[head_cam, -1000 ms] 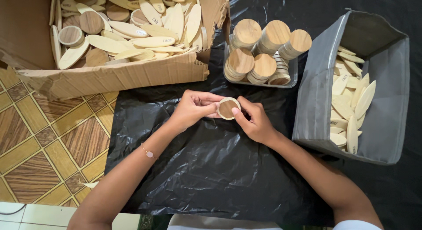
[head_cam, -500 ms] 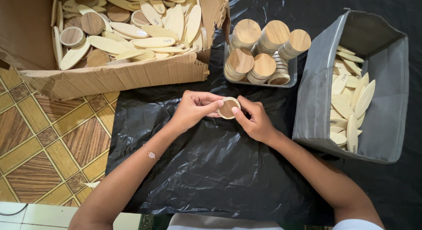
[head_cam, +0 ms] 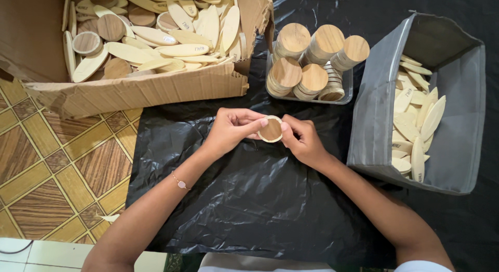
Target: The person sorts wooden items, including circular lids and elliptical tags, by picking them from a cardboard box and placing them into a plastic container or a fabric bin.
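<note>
Both hands are pinched on one small round wooden disc with a pale rim [head_cam: 271, 130], held up over the black plastic sheet [head_cam: 249, 199]: left hand [head_cam: 231, 129] on its left edge, right hand [head_cam: 301, 142] on its right. Looks light, stiff and smooth, so probably a bit slippery; gripping it by the rim seems safest.

- Round wooden disc [head_cam: 271, 129]: brown face with a pale rim, face up, slightly tilted, pinched at its nine and three o'clock edges.
</note>
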